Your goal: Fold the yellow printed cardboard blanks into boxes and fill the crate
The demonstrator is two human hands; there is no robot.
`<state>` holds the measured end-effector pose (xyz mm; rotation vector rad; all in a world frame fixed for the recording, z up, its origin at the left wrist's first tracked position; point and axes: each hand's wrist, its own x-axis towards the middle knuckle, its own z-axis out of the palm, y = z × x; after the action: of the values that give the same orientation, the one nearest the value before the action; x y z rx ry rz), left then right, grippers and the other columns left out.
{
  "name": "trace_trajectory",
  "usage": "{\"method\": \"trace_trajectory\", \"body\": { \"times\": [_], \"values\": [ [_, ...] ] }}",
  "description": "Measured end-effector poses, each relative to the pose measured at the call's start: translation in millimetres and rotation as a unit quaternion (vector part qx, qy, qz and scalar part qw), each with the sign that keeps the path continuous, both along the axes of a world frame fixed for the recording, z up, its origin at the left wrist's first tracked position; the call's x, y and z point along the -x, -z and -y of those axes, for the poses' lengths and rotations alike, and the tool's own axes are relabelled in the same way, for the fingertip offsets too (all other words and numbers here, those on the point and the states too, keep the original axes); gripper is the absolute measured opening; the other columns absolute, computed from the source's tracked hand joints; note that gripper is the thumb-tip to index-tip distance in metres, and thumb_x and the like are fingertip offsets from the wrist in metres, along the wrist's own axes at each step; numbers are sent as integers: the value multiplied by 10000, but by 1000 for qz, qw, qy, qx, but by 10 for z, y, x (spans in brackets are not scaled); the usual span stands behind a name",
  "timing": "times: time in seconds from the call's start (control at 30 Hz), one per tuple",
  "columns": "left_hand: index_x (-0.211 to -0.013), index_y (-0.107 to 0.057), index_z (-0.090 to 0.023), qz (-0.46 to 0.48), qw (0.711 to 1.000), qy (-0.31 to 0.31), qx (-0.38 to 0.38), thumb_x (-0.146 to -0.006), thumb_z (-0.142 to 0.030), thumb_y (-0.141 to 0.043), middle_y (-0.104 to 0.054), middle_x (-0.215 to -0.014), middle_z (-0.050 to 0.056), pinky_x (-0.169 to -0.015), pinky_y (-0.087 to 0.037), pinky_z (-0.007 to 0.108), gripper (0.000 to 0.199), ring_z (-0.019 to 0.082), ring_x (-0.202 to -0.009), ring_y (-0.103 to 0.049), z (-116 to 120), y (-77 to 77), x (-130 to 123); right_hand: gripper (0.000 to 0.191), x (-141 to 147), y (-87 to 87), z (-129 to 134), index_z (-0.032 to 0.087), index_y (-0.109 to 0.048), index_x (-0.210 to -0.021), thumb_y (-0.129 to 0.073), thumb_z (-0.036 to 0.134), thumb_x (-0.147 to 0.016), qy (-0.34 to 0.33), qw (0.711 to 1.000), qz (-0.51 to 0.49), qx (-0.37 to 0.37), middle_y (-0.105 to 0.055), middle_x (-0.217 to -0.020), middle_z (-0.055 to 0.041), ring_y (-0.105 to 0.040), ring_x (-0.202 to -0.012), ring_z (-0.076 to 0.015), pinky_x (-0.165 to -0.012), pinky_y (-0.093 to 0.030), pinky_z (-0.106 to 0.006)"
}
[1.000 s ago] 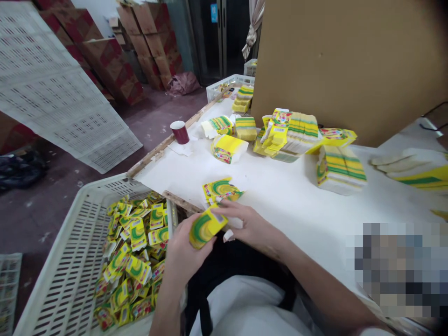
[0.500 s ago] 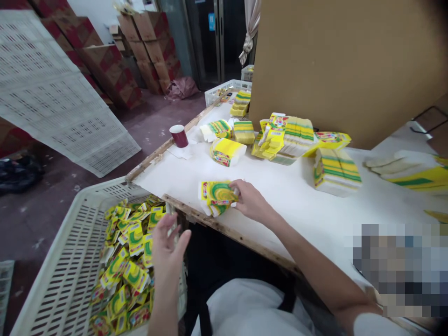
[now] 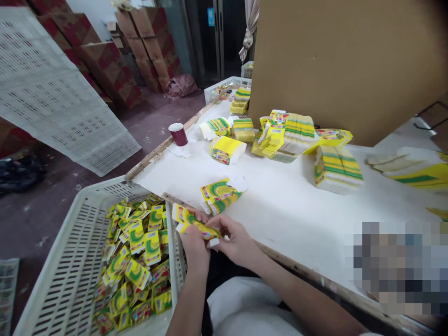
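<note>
Left hand (image 3: 194,246) and right hand (image 3: 236,242) both clamped on one yellow carton (image 3: 199,226), fanned cartons (image 3: 220,193) near on white table (image 3: 280,210), filled crate (image 3: 72,254) at left

Left hand (image 3: 194,243), right hand (image 3: 235,240), both seemingly curled

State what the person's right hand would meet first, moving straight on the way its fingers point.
The right hand would first meet the yellow carton it touches; beyond that, probably the left hand, which holds the same carton, though depth is hard to judge.
</note>
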<state>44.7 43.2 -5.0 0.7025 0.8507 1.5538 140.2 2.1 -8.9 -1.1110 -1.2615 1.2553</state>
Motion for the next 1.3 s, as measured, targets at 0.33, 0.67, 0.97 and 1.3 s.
{"method": "trace_trajectory", "body": {
  "times": [0.33, 0.67, 0.97, 1.3],
  "values": [
    [-1019, -638, -177, -241, 965, 55, -88, -764, -436, -585, -659, -1016, 87, -895, -457, 381, 368, 229, -957, -611, 57, 107, 532, 144, -551, -67, -108, 194, -684, -806, -570, 110, -783, 116, 933, 222, -260, -667, -744, -31, -585, -691, -135, -645, -441, -267],
    [-1255, -364, -217, -594, 758, 242, -118, -694, -303, -651, -585, -1135, 79, -880, -468, 385, 636, 231, -1038, -574, 145, -188, 296, 516, -425, -99, -17, 306, -473, -1252, -625, 200, -770, 123, 911, 252, -301, -492, -1273, -46, -362, -1256, -244, -1088, -187, -464],
    [-1182, -345, -235, -630, 709, 167, -268, -681, -144, -575, -487, -1165, 86, -860, -465, 336, 559, 216, -1080, -536, 217, 3, 218, 526, -268, 25, -74, 196, -567, -1143, -725, 360, -669, -135, 927, -322, 139, -614, -1119, -85, -568, -1046, -237, -961, -403, -404],
    [-1218, -232, -171, -611, 749, 172, -190, -665, -172, -580, -454, -1161, 136, -809, -490, 368, 654, 227, -1026, -555, 164, 80, 224, 537, -274, 85, 33, 287, -465, -1291, -516, 99, -791, -30, 987, 78, -134, -460, -1355, -56, -461, -1214, -212, -1011, -376, -385]
  ]
}}
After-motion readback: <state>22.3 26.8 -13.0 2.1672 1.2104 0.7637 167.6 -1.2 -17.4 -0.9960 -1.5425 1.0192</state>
